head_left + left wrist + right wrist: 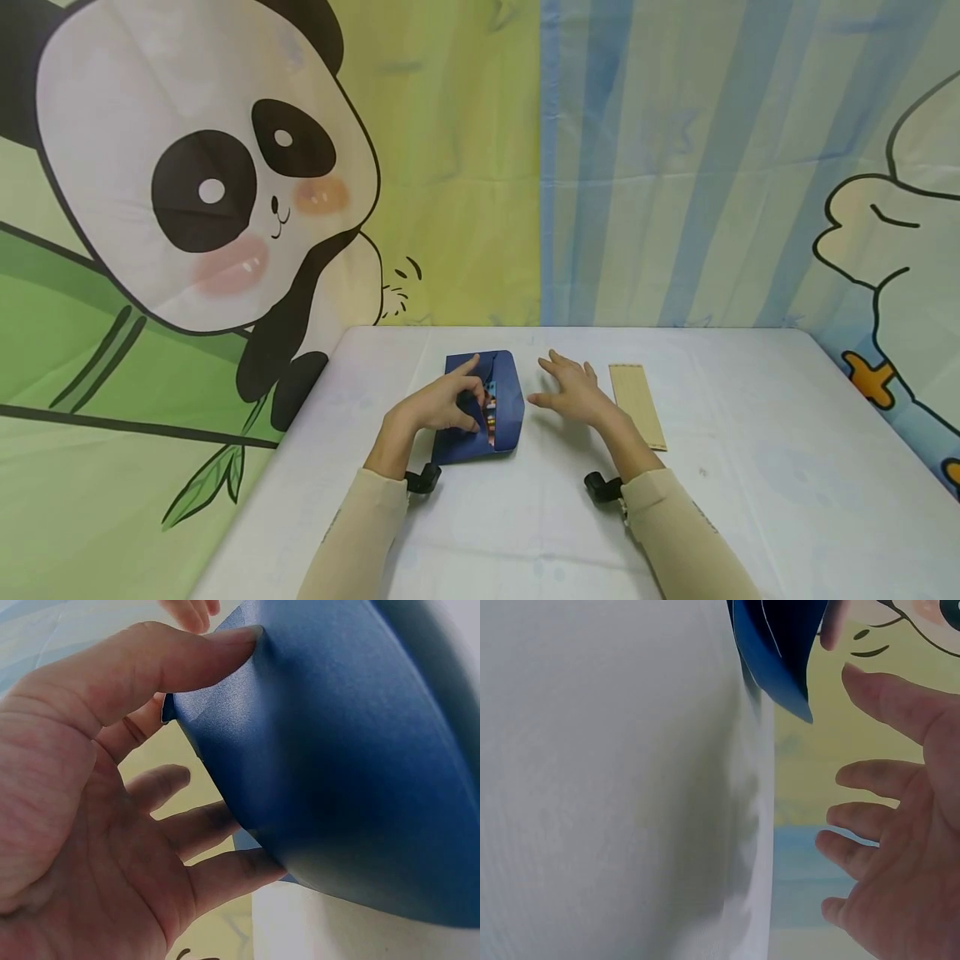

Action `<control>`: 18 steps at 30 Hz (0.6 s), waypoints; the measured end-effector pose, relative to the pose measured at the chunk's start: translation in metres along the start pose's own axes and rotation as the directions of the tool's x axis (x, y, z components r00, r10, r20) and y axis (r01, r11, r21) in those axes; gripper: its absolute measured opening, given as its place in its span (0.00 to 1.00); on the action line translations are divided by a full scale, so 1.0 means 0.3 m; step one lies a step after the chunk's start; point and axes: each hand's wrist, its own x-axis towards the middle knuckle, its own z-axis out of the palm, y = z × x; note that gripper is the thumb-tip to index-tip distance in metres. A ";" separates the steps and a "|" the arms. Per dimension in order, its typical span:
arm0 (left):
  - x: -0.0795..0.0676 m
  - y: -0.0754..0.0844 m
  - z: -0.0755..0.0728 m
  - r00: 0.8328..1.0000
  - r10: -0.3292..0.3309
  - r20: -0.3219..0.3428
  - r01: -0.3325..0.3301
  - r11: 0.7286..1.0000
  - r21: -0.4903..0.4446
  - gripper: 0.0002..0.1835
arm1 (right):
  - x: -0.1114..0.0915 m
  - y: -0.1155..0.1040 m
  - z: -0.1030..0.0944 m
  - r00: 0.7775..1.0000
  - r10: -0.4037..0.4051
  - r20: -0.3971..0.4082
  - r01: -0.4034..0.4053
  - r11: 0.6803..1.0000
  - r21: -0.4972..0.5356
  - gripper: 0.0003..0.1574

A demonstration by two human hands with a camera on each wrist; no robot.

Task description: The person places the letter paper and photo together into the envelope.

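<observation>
On the white table lies a blue envelope [509, 408] with its flap folded out to the right. Something multicoloured [491, 412] shows in its opening; its kind is too small to tell. My left hand [438, 403] pinches the envelope's edge. In the left wrist view the thumb presses on the blue paper [322, 742], while the other fingers reach behind it. Just right of the flap hovers my right hand [576, 393], its fingers spread and holding nothing. The right wrist view shows that palm [907, 855] apart from the envelope's corner [784, 690].
A flat, light wooden-looking strip [637, 407] lies on the white table [750, 467], right of the right hand and partly behind that forearm. Printed curtains [450, 167] with a panda hang behind the table. Each wrist bears a small black camera mount [424, 479].
</observation>
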 end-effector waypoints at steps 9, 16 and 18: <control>0.000 0.001 0.003 1.000 0.003 -0.001 -0.003 1.000 0.010 0.16 | -0.014 0.042 -0.038 0.999 0.039 -0.003 -0.039 0.999 0.029 0.48; -0.003 0.004 0.002 1.000 0.006 -0.001 -0.006 1.000 0.010 0.16 | -0.026 0.077 -0.084 0.997 0.081 0.002 -0.081 0.993 0.084 0.49; -0.004 0.006 0.002 1.000 0.004 0.000 -0.004 1.000 0.004 0.16 | -0.029 0.088 -0.094 0.996 0.088 0.002 -0.088 0.993 0.083 0.50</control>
